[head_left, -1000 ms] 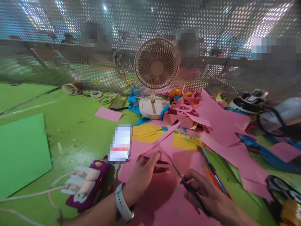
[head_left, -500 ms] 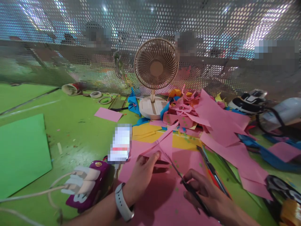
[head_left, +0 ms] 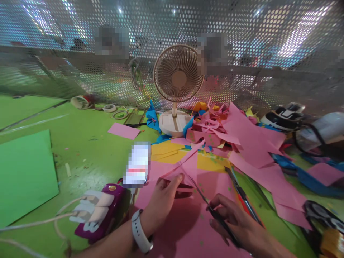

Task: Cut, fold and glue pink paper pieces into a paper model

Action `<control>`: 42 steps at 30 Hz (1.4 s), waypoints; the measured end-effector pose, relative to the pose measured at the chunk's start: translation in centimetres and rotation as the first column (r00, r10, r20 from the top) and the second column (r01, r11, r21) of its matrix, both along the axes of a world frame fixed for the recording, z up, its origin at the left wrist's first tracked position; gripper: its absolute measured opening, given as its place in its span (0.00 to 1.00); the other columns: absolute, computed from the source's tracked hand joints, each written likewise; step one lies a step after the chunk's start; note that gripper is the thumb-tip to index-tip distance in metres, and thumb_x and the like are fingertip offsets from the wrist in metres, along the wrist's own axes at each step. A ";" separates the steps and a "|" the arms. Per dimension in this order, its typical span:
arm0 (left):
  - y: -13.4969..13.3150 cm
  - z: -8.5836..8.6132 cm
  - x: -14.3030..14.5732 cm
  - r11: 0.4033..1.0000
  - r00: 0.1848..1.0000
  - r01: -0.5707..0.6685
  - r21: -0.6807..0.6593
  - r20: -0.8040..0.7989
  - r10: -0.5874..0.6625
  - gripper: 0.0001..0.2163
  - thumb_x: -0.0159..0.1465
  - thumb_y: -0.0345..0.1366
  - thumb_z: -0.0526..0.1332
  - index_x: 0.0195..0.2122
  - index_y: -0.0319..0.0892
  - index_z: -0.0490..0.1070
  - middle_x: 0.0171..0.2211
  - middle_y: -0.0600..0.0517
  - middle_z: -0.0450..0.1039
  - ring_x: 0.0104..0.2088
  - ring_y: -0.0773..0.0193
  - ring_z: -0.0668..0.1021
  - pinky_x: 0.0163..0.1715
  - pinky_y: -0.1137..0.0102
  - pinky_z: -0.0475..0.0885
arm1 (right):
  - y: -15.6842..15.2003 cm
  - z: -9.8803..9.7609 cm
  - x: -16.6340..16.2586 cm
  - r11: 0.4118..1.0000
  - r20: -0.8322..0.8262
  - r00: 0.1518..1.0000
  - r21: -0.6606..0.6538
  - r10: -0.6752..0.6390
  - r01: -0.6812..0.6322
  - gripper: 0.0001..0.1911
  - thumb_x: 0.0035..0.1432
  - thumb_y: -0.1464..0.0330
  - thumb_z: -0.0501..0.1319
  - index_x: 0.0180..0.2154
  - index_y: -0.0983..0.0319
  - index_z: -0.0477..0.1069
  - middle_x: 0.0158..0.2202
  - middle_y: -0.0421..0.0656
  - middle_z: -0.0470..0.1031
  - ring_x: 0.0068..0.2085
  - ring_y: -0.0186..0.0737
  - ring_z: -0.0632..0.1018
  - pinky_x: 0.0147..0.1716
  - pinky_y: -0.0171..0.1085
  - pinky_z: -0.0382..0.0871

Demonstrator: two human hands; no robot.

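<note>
My left hand (head_left: 161, 200), with a white watch on the wrist, pinches a folded piece of pink paper (head_left: 188, 165) and holds it up off the table. My right hand (head_left: 236, 222) is closed around the handles of a pair of scissors (head_left: 206, 202), whose blades point up and left into the pink paper near my left thumb. Under both hands lies a large pink sheet (head_left: 185, 229) on the green table (head_left: 88, 150).
A small beige desk fan (head_left: 177, 82) stands at the back centre before a perforated metal screen. A heap of pink paper pieces (head_left: 242, 143) and yellow sheets lies right of it. A purple power strip with white plugs (head_left: 99, 211) sits left of my wrist. A green sheet (head_left: 24, 175) lies far left.
</note>
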State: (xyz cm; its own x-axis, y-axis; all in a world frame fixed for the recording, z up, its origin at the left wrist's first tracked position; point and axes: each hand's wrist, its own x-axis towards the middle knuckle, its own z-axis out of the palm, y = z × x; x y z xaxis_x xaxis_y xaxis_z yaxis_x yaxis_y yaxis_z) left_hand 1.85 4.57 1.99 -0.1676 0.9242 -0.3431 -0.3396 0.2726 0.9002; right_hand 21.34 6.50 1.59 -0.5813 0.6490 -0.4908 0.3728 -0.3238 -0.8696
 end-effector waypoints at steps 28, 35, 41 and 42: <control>0.2 1.2 0.2 0.999 0.999 -0.032 -0.027 0.003 0.032 0.11 0.54 0.41 0.61 0.22 0.39 0.67 0.22 0.53 0.71 0.26 0.60 0.79 0.32 0.68 0.76 | 0.0 -0.3 -0.1 1.000 -0.012 1.000 0.015 -0.013 0.013 0.22 0.46 0.51 0.62 0.32 0.60 0.59 0.17 0.29 0.57 0.18 0.25 0.59 0.16 0.27 0.51; 0.3 1.2 0.2 1.000 1.000 -0.011 -0.024 -0.013 0.011 0.12 0.54 0.42 0.62 0.22 0.39 0.68 0.21 0.53 0.71 0.27 0.59 0.80 0.32 0.68 0.76 | 0.0 0.0 0.0 1.000 -0.002 1.000 0.009 -0.008 0.008 0.22 0.46 0.50 0.62 0.32 0.60 0.59 0.18 0.30 0.58 0.18 0.26 0.60 0.16 0.27 0.52; 0.1 0.0 0.0 0.999 0.999 -0.037 -0.013 -0.003 0.037 0.11 0.56 0.43 0.61 0.26 0.38 0.71 0.27 0.52 0.73 0.29 0.58 0.80 0.33 0.65 0.76 | 0.1 0.0 0.1 1.000 0.004 1.000 -0.002 0.001 -0.001 0.20 0.47 0.53 0.63 0.33 0.60 0.60 0.18 0.30 0.57 0.18 0.26 0.61 0.16 0.27 0.53; 0.1 -0.1 0.0 0.999 0.999 -0.033 -0.008 -0.004 0.033 0.11 0.56 0.42 0.61 0.26 0.38 0.71 0.26 0.52 0.73 0.30 0.57 0.80 0.34 0.65 0.76 | 0.1 0.0 0.2 1.000 0.002 1.000 -0.001 -0.004 0.004 0.20 0.47 0.53 0.62 0.33 0.60 0.60 0.18 0.30 0.57 0.18 0.26 0.61 0.16 0.27 0.53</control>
